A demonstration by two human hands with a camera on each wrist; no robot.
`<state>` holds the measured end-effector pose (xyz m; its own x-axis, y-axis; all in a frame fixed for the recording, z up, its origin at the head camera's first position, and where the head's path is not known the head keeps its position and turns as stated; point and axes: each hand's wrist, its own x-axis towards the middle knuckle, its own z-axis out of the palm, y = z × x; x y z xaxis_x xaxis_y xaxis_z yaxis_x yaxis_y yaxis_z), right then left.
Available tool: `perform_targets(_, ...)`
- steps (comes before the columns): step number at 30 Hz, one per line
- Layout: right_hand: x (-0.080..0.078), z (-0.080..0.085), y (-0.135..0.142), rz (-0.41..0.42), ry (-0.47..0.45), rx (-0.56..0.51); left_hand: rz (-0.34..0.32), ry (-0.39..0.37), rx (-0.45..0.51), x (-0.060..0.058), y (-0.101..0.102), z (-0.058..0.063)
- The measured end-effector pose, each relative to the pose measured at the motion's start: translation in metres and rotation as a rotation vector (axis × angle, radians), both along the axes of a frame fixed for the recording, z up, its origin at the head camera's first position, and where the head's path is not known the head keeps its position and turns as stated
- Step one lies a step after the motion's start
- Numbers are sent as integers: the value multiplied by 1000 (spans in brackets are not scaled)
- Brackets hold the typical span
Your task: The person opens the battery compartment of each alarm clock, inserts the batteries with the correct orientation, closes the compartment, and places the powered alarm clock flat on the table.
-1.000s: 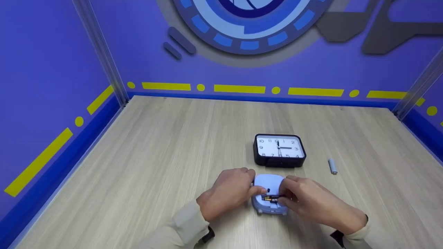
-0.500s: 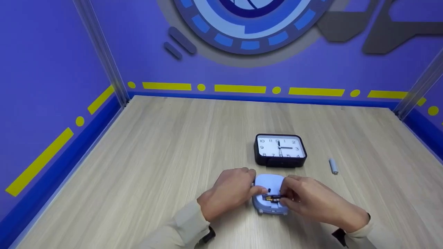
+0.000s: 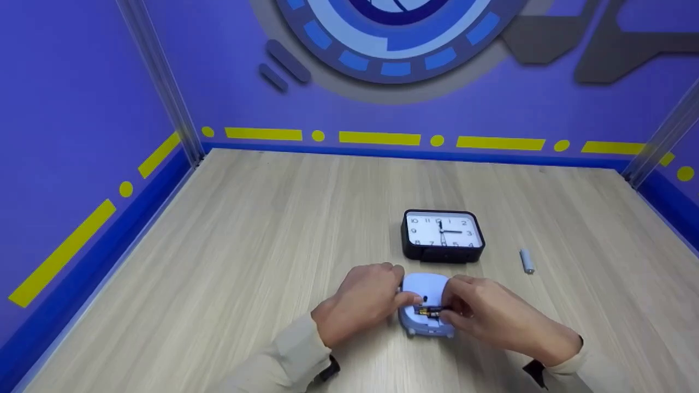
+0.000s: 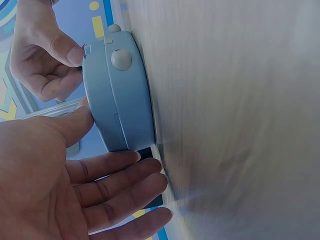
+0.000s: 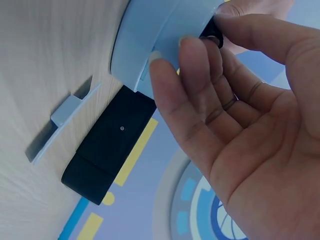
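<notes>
Pale-blue case [image 4: 120, 95] of smooth, matt plastic; black plastic clock [image 3: 443, 236]; smooth surface [image 3: 284, 234] with wood grain; matt cloth sleeve [image 3: 292, 352]; metal-looking corner post [image 3: 162, 82].

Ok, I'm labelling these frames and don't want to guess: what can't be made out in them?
Light blue case, all views: its underside is hidden against the table.
Battery, head view: the right hand covers its right end; any lettering is too small to read.
Black clock, right wrist view: its dial faces away.
Sleeves, head view: cut off by the bottom edge.

Gold-black battery [image 3: 428, 312] — one end hidden
</notes>
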<state>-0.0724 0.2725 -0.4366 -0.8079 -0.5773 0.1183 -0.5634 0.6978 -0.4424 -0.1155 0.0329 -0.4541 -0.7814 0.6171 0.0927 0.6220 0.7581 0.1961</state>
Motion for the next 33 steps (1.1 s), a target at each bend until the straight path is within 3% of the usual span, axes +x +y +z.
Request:
perform_targets(20,1,0,0,12,3,1,2,-14,1,0,1,-1)
perform_targets(25,-1,4,7,59,-49,-13,7,-29,-6,0,2,0)
perform_targets(33,-10,4,20,114,-184,-110,-14,42,23,1,0,-3)
